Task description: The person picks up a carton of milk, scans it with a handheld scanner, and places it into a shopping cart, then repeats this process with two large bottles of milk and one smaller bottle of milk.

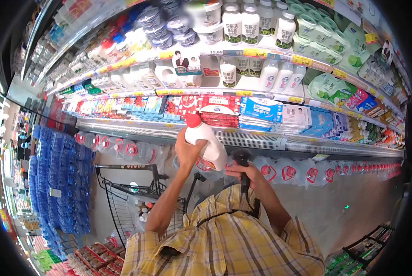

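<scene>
My left hand (188, 150) is wrapped around a white milk jug (209, 146) with a red cap, tilted in front of the chilled shelves. The fingers lie along its upper left side, and part of a red label shows low on the jug. Close to the jug's base, my right hand (251, 174) grips a black handheld barcode scanner (242, 158) by its handle. The scanner's head points up toward the shelves, and a dark cord (249, 202) hangs from the handle against the yellow plaid shirt.
Refrigerated shelves (279, 94) curve across the front, stocked with milk bottles (232, 25), yogurt tubs and cartons. Large water jugs (311, 173) line the floor below. A black shopping cart (118, 202) stands at left, with stacked blue bottle packs (61, 179) beyond it.
</scene>
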A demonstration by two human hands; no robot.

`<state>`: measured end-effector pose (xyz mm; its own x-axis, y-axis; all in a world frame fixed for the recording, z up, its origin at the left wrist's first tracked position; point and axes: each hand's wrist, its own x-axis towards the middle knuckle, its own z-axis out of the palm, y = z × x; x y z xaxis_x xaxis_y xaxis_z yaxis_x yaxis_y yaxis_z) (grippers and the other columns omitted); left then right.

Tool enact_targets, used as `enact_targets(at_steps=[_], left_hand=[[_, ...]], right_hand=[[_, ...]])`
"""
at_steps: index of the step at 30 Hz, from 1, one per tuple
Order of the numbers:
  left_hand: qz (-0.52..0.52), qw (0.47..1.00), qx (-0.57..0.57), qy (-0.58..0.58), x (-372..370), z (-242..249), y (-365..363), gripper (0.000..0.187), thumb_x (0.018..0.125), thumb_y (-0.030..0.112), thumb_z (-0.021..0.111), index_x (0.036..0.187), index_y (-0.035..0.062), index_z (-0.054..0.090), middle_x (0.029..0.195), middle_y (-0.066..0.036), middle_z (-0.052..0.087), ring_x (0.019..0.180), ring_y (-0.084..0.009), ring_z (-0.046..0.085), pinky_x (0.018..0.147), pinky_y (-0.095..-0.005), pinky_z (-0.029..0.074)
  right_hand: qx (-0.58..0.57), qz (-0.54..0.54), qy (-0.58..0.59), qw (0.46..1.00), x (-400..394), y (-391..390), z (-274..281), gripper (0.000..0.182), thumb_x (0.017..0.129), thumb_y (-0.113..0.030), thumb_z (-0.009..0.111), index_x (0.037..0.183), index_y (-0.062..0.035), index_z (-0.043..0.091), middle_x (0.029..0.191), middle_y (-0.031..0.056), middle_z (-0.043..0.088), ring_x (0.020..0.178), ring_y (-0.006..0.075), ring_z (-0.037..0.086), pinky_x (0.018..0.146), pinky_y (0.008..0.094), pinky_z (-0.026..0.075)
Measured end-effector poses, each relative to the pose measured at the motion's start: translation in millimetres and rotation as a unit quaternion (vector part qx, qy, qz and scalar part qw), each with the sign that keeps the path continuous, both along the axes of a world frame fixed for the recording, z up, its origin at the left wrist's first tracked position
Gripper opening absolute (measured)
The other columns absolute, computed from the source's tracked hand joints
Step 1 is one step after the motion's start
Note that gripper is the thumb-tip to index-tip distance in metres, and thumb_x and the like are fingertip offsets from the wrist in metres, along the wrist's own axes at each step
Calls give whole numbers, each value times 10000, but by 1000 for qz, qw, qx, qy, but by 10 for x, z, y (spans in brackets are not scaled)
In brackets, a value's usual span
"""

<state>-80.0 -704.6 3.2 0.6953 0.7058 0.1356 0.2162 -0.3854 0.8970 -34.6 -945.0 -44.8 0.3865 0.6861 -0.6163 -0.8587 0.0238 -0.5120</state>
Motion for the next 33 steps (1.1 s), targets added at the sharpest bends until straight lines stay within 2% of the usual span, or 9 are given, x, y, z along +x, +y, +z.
enact_targets(at_steps=[2,8,15,19,23,24,27,29,33], left_hand=[[-7,999,44,29,254,-120,118,638,589,211,803,1152,28,567,1048,-163,603,948,-298,606,826,-388,481],[-1,985,159,71,1128,-731,608,548,609,314,771,1070,56,623,924,-163,654,861,-322,630,773,-429,480],[-55,975,83,198,1957,-560,861,573,604,316,793,1089,60,623,949,-184,642,964,-345,598,812,-431,485],[-2,968,197,158,2305,-690,1052,641,598,330,811,1116,16,601,971,-219,630,939,-354,614,809,-439,487],[42,959,172,220,2486,-468,994,561,609,350,817,965,-44,634,878,-249,644,842,-367,637,742,-445,494],[24,960,156,232,2521,-471,1030,483,617,349,816,827,-53,651,831,-259,645,812,-372,643,724,-450,491],[47,973,157,164,2630,-658,1103,484,619,371,810,816,-44,657,841,-248,650,836,-372,638,741,-450,491],[75,970,138,186,2700,-672,1077,527,613,414,804,822,-45,651,859,-235,656,857,-391,628,771,-450,489],[91,967,157,181,2793,-638,1060,734,603,483,791,1079,-34,579,997,-228,638,918,-403,605,825,-447,473]], right_hand=[[-31,-29,-30,999,2,-194,153,257,826,-96,655,1038,-55,517,1043,166,632,997,269,644,492,195,432],[-49,-125,-2,991,-166,-905,-14,230,834,-117,639,1009,-30,518,1089,212,617,976,291,644,533,219,449],[-90,-209,93,969,-530,-1414,-143,265,868,-165,615,1013,27,502,1087,257,602,949,301,637,537,219,453],[-121,-227,127,958,-669,-1534,-178,329,858,-184,635,1060,27,484,1090,267,593,965,313,624,519,209,449],[-130,-237,141,952,-753,-1609,-301,323,853,-188,645,1062,4,490,1108,266,581,1006,314,605,528,200,459],[-130,-240,140,952,-759,-1604,-313,323,853,-188,645,1062,4,490,1108,266,581,1006,314,605,528,200,459],[-139,-248,146,948,-757,-1566,-311,305,850,-186,650,1043,-1,503,1113,264,577,1024,312,597,535,198,462],[-114,-247,158,949,-742,-1549,-310,302,846,-184,654,1038,-6,503,1117,259,576,1027,312,596,537,198,465],[-114,-252,149,949,-698,-1487,-193,284,844,-176,655,1021,-9,509,1117,261,577,1033,313,595,536,195,463]])
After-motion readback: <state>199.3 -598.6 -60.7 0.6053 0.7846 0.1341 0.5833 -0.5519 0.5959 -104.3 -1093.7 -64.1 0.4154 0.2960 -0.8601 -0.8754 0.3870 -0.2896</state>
